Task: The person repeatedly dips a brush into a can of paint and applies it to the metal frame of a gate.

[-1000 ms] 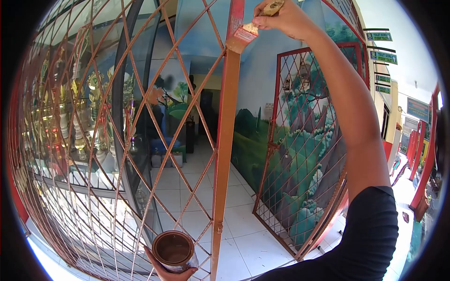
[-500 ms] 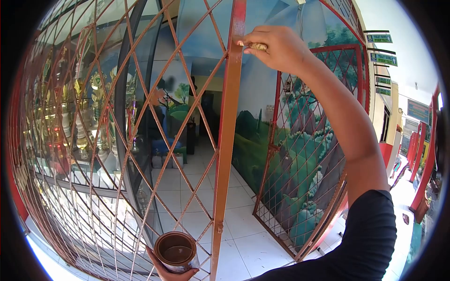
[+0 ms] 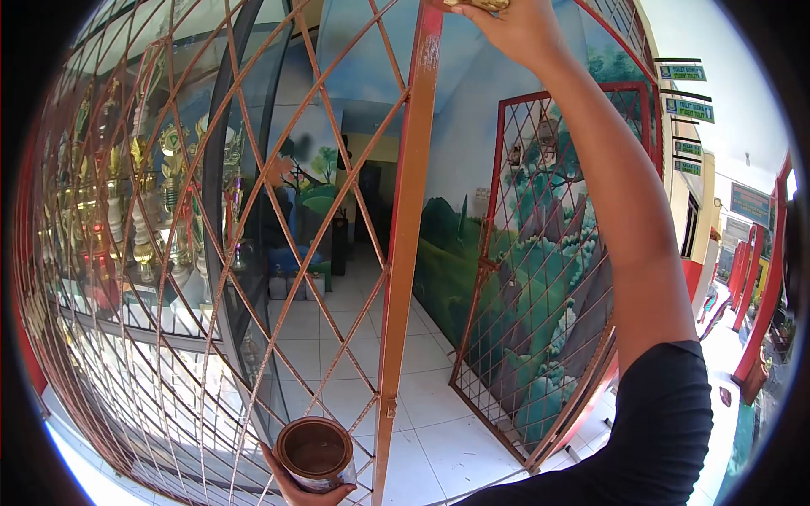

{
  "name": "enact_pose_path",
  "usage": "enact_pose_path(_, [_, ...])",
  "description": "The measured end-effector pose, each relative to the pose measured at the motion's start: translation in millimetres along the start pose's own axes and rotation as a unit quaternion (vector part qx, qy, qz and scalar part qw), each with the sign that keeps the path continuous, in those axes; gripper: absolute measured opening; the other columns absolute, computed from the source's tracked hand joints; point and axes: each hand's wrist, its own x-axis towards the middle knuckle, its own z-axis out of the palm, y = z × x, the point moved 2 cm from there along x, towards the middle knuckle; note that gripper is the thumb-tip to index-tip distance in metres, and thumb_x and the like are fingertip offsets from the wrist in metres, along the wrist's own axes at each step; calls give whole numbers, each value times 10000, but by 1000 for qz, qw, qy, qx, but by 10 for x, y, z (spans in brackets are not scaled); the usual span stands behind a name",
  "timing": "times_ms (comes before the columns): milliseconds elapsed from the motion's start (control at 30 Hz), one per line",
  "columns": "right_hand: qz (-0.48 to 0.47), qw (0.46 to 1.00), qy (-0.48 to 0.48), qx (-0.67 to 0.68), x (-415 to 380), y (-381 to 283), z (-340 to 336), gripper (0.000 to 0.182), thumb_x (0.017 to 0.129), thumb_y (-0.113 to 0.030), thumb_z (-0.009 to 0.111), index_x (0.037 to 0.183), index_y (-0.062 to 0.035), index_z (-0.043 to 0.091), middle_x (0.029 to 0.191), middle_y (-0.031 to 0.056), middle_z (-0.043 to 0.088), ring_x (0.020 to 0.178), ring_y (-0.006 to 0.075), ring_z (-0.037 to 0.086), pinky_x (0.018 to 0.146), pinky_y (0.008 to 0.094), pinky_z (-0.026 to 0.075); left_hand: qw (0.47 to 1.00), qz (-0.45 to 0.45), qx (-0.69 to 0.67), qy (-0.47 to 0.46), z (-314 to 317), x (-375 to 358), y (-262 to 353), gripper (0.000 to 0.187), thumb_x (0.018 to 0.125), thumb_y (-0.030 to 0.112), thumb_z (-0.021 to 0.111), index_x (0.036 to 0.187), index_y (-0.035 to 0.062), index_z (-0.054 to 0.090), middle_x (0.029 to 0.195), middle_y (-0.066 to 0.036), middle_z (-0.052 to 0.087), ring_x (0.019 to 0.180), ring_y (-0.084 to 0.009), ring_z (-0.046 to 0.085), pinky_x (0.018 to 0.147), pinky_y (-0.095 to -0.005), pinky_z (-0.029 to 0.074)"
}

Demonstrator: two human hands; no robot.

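My left hand [image 3: 297, 487] is wrapped round a can of brown paint [image 3: 315, 481] at the bottom of the view, its open top facing me. Brown paint lies inside and smears the rim. High up, my right hand [image 3: 525, 35] grips a paintbrush [image 3: 483, 4] by its pale, stained handle, at the top edge of the view. The brush end is close to the upright metal post [image 3: 395, 278]. Most of that post's face is brown; its upper stretch shows red with a worn, pale patch.
Diamond lattice bars [image 3: 278, 202] join the post on the left, with a glass case of trophies [image 3: 139, 211] behind them. An open lattice gate [image 3: 553, 278] stands at right before a mural wall. White floor tiles [image 3: 337, 350] run inside.
My right hand has moved up along the post with the paintbrush, uncovering the worn red patch. My left hand and the can have stayed almost in place.
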Motion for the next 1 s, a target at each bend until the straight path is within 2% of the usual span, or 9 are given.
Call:
enact_pose_path(200, [-7,1000,12,-5,376,339,227,161,854,-192,746,959,-70,745,912,138,731,831,291,701,715,375,544,999,28,32,14,21,-7,50,1480,514,142,996,1602,86,-5,1570,-228,225,1237,-291,495,767,-342,589])
enact_pose_path(300, [-25,997,-54,-53,318,358,297,175,845,-216,751,950,-75,747,867,139,722,780,282,696,689,380,533,998,44,37,19,-17,-15,-11,1466,526,92,980,1604,102,-13,1558,-229,243,1162,-284,536,723,-331,587])
enact_pose_path(400, [-51,993,-71,-82,1,232,321,163,853,-157,777,989,-80,732,894,45,721,793,192,694,719,329,533,999,6,-36,16,-52,-14,-78,1436,545,16,949,1606,124,-12,1538,-226,272,1075,-269,577,689,-322,586])
enact_pose_path(500, [-87,989,-120,-7,-324,19,183,199,851,-200,784,1003,-82,733,894,54,727,790,182,687,729,334,532,998,-14,-65,17,-92,-4,-105,1404,564,-51,911,1608,143,-7,1518,-221,299,1003,-250,603,664,-312,583])
enact_pose_path(600, [53,987,-145,50,-263,43,-14,218,841,-211,794,1008,-83,737,891,57,727,803,188,683,740,327,529,998,-4,-59,21,-96,17,-116,1403,563,-54,909,1609,147,-4,1513,-220,307,992,-253,607,662,-315,584])
enact_pose_path(700, [142,987,-78,16,135,421,-20,218,843,-220,795,1003,-83,739,882,43,723,801,160,667,743,320,527,998,60,16,29,-97,95,73,1421,551,-33,924,1609,148,-8,1513,-218,309,983,-263,609,665,-319,583])
enact_pose_path(800, [115,991,10,-74,418,311,-9,183,832,-230,763,907,-64,743,824,138,713,724,282,683,661,391,524,997,59,25,37,-63,66,65,1440,538,10,948,1610,146,-5,1517,-213,306,1043,-280,592,693,-325,582])
enact_pose_path(900, [104,992,-39,-67,349,143,50,206,824,-234,774,870,-39,726,793,139,707,699,281,676,639,388,517,999,-3,-35,27,-61,-16,-56,1441,538,37,959,1610,142,1,1521,-208,303,1120,-286,560,719,-326,581])
enact_pose_path(1000, [40,990,-132,-38,50,108,138,210,847,-238,795,988,-91,743,872,18,719,797,127,656,728,316,524,996,-45,-79,11,-99,-88,-143,1439,541,46,962,1610,139,3,1524,-207,295,1145,-278,543,719,-326,581])
